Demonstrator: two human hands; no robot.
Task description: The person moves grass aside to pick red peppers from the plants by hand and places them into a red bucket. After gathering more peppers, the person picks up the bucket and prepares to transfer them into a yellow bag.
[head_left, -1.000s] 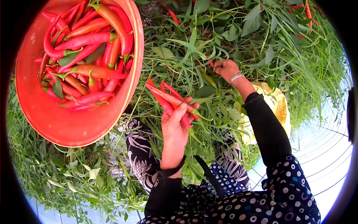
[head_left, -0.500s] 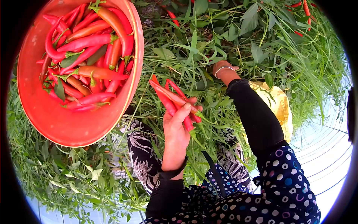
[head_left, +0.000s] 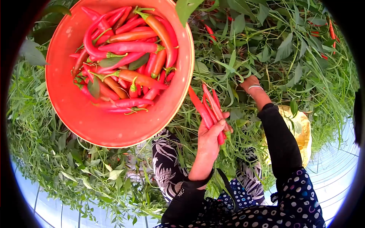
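Observation:
My left hand (head_left: 210,142) is closed round several long red chili peppers (head_left: 202,107), their tips pointing up and away from me. It is just right of the rim of a red plastic basin (head_left: 89,131). Inside the basin lies a heap of red and orange-brown chili peppers (head_left: 131,47), some with green stems. My right hand (head_left: 251,83), with a pale bracelet at the wrist, reaches into the green plants (head_left: 232,68). Leaves hide its fingers, so what it touches cannot be made out.
A yellow sack (head_left: 298,127) lies beside my right forearm. Dense grass and pepper leaves surround me, with red chilies (head_left: 332,34) hanging at the upper right. Pale sheeting (head_left: 330,159) shows at the lower right. A large leaf (head_left: 188,9) overhangs the basin's upper rim.
The view has shifted, so the basin and both hands appear farther right. The chilies in my left hand now point more upright. My right hand remains among the leaves.

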